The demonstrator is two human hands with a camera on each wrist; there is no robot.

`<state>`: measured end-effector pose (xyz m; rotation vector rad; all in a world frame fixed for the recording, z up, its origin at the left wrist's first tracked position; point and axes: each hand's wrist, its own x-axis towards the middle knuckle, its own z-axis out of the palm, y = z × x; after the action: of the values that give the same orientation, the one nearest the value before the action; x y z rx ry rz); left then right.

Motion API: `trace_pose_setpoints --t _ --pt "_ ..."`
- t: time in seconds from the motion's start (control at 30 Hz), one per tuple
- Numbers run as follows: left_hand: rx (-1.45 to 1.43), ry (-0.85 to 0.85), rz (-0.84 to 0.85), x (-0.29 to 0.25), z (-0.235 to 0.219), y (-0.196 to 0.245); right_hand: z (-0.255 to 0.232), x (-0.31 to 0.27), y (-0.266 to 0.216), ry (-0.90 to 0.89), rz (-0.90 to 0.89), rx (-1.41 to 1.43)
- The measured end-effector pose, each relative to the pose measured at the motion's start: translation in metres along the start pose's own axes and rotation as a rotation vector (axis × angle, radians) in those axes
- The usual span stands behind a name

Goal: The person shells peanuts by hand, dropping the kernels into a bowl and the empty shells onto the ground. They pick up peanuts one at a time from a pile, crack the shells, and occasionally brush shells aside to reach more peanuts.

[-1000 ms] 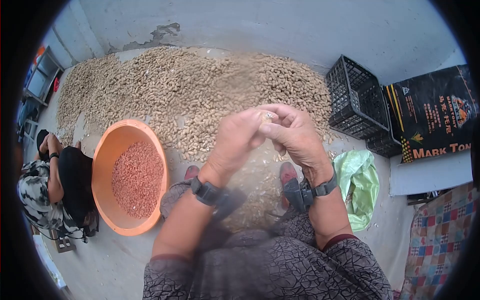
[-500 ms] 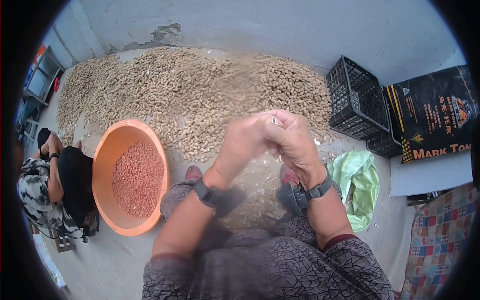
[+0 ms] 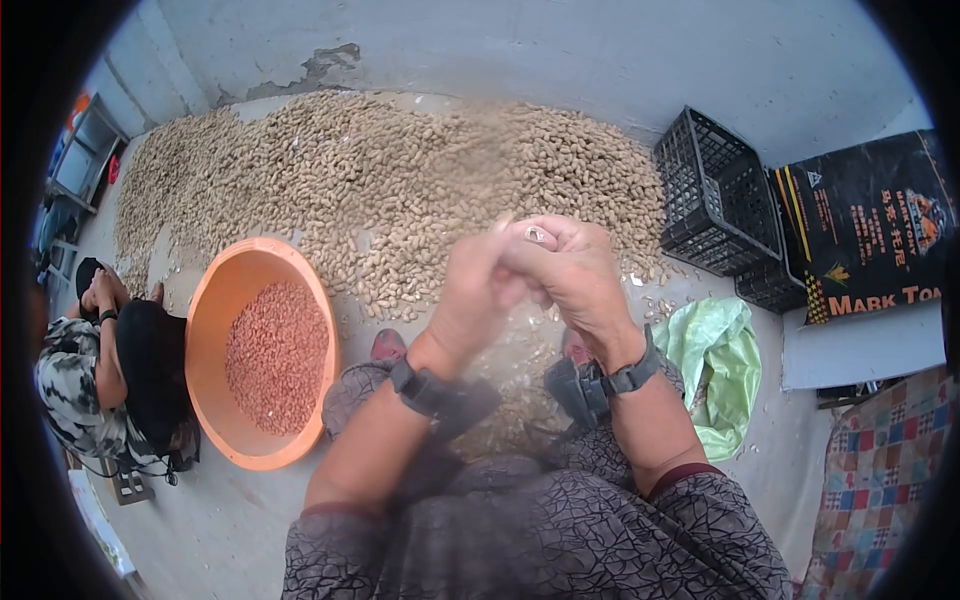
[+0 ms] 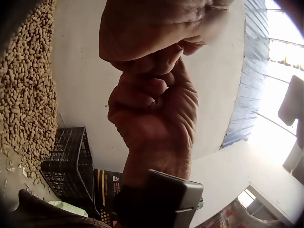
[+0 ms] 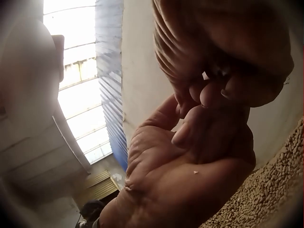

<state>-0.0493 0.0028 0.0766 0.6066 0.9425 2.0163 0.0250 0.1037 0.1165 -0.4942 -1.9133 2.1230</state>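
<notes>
Both hands meet in front of the body in the head view, fingers curled in against each other. A small pale thing, apparently a peanut (image 3: pixel 535 234), shows among the fingertips; the fingers cover most of it. The right hand (image 3: pixel 582 280) pinches it with thumb and fingers. Blurred, the left hand (image 3: pixel 470 295) closes on it from the other side. In the left wrist view the left hand (image 4: pixel 161 28) is above the right hand (image 4: pixel 154 118). A whitish bit (image 5: pixel 205 75) shows between the right hand's (image 5: pixel 228 42) fingers in the right wrist view, over the left hand (image 5: pixel 194 156).
Unshelled peanuts (image 3: pixel 380 170) spread along the wall. An orange basin (image 3: pixel 205 370) of reddish kernels (image 3: pixel 275 360) stands left, beside a seated person (image 3: pixel 90 370). On the right are black crates (image 3: pixel 715 190), a green sack (image 3: pixel 715 350) and a black printed bag (image 3: pixel 865 225).
The fingertips are drawn closer together than a second ago, and the pale thing is more covered. The left hand is still moving and blurred; the forearms have shifted only slightly.
</notes>
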Motion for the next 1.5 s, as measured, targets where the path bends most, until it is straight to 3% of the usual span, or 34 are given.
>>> trace_pose_setpoints --t 0.07,0.3,0.47,0.63,0.7,0.77,0.83,0.93,1.03,1.23,1.5 --pt "-0.073 -0.018 -0.017 0.001 -0.002 0.000 0.002 0.000 0.000 0.016 -0.002 -0.025" --pt "0.111 0.094 0.041 0.002 -0.004 -0.004 0.005 0.003 0.016 0.044 -0.131 -0.122" --pt "0.010 0.159 0.107 0.004 -0.001 -0.005 -0.004 0.002 0.007 0.015 -0.084 -0.159" --pt "0.306 0.198 0.181 0.004 -0.005 -0.008 -0.010 0.000 0.005 0.004 -0.141 -0.156" --pt "0.370 0.192 0.213 0.002 -0.004 -0.004 -0.019 0.002 0.008 -0.050 -0.024 0.031" --pt "0.436 0.186 0.246 0.001 -0.003 -0.003 -0.019 0.006 0.016 -0.058 0.000 0.079" --pt "0.609 0.159 0.391 0.000 -0.002 -0.006 -0.017 0.008 0.020 -0.061 0.028 0.127" --pt "0.621 0.182 0.421 -0.001 0.002 -0.004 -0.012 0.009 0.022 -0.083 0.063 0.242" --pt "0.503 0.228 0.361 -0.003 0.009 -0.004 -0.009 0.009 0.023 -0.060 0.045 0.273" --pt "0.551 0.343 0.360 0.000 0.006 -0.009 -0.002 0.008 0.027 -0.089 0.017 0.329" --pt "0.547 0.281 0.351 0.002 0.004 -0.004 -0.005 0.010 0.030 -0.051 0.071 0.484"
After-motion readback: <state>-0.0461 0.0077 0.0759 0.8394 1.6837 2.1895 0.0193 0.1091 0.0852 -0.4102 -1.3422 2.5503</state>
